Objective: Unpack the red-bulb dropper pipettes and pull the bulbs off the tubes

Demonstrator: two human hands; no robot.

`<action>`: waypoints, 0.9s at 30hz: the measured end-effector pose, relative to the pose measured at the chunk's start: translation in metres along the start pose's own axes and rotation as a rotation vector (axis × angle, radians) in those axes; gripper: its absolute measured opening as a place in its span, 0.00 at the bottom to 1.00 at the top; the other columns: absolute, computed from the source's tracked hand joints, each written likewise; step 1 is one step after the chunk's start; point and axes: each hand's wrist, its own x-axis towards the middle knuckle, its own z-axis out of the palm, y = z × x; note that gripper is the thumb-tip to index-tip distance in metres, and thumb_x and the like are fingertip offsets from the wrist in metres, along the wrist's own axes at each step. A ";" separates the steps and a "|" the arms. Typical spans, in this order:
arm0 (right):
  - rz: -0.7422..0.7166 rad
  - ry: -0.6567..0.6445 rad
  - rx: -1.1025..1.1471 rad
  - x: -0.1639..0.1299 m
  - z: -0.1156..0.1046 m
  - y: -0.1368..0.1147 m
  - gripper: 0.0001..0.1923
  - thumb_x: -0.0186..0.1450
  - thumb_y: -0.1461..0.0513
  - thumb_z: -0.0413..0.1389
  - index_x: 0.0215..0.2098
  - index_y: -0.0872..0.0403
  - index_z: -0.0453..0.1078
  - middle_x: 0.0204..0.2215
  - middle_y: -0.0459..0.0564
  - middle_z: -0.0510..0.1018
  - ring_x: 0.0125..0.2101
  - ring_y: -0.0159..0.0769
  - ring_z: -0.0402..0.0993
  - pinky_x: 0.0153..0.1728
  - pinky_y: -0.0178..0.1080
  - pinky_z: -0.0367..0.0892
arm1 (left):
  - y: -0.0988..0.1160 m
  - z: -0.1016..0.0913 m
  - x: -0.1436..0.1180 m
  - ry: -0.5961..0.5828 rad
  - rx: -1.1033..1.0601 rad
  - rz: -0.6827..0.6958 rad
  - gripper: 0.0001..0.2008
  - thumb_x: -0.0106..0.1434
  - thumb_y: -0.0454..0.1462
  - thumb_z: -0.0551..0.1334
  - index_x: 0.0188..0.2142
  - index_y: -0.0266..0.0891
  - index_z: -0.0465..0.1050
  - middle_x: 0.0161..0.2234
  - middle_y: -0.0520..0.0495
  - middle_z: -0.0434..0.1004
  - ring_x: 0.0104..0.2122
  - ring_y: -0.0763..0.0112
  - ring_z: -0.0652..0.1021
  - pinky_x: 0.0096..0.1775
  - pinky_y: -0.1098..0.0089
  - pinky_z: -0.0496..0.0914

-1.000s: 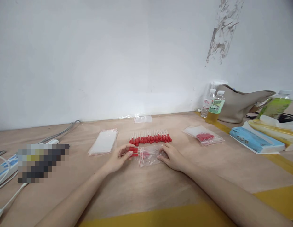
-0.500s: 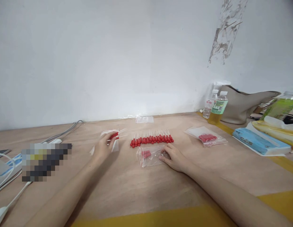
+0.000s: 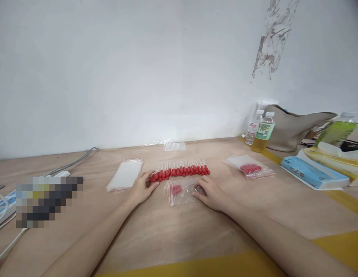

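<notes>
A row of several thin droppers with red bulbs [image 3: 184,170] lies on the plywood table [image 3: 173,231]. My left hand [image 3: 142,189] is at the row's left end, thumb and fingers around the bulbs of a few droppers [image 3: 155,177] lying there. In front of the row lies a clear zip bag [image 3: 183,191] with a red bulb piece [image 3: 176,188] inside. My right hand [image 3: 211,193] holds the bag's right end down against the table with its fingertips.
A stack of empty zip bags [image 3: 125,175] lies left of my left hand, one more bag [image 3: 174,146] by the wall. A filled bag [image 3: 250,167], two bottles [image 3: 261,132], a beige handbag [image 3: 294,127] and blue packs [image 3: 311,173] sit right. Cables [image 3: 72,163] lie left.
My left hand pulled a few droppers out of the clear bag, swung left over the bag stack, then came back and set them at the row's left end. My right hand stayed on the bag.
</notes>
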 end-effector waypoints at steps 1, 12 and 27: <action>-0.002 0.000 0.000 0.000 0.000 0.000 0.07 0.59 0.58 0.52 0.31 0.54 0.64 0.31 0.48 0.65 0.29 0.31 0.63 0.32 0.36 0.61 | -0.001 0.000 0.000 -0.009 -0.015 -0.007 0.25 0.55 0.46 0.57 0.50 0.39 0.62 0.45 0.44 0.65 0.41 0.65 0.72 0.44 0.64 0.69; -0.126 0.058 0.035 -0.001 -0.008 0.001 0.08 0.57 0.60 0.54 0.35 0.55 0.67 0.32 0.50 0.67 0.33 0.34 0.65 0.35 0.38 0.63 | 0.056 -0.002 -0.029 0.010 -0.051 0.296 0.08 0.58 0.39 0.56 0.32 0.40 0.73 0.31 0.46 0.72 0.33 0.69 0.73 0.37 0.69 0.67; -0.160 0.002 -0.052 -0.002 -0.004 0.004 0.18 0.61 0.58 0.50 0.48 0.54 0.66 0.45 0.55 0.70 0.46 0.41 0.64 0.47 0.45 0.60 | 0.068 0.025 -0.020 -0.221 -0.045 0.184 0.10 0.59 0.41 0.54 0.33 0.36 0.68 0.30 0.48 0.66 0.29 0.71 0.67 0.32 0.69 0.63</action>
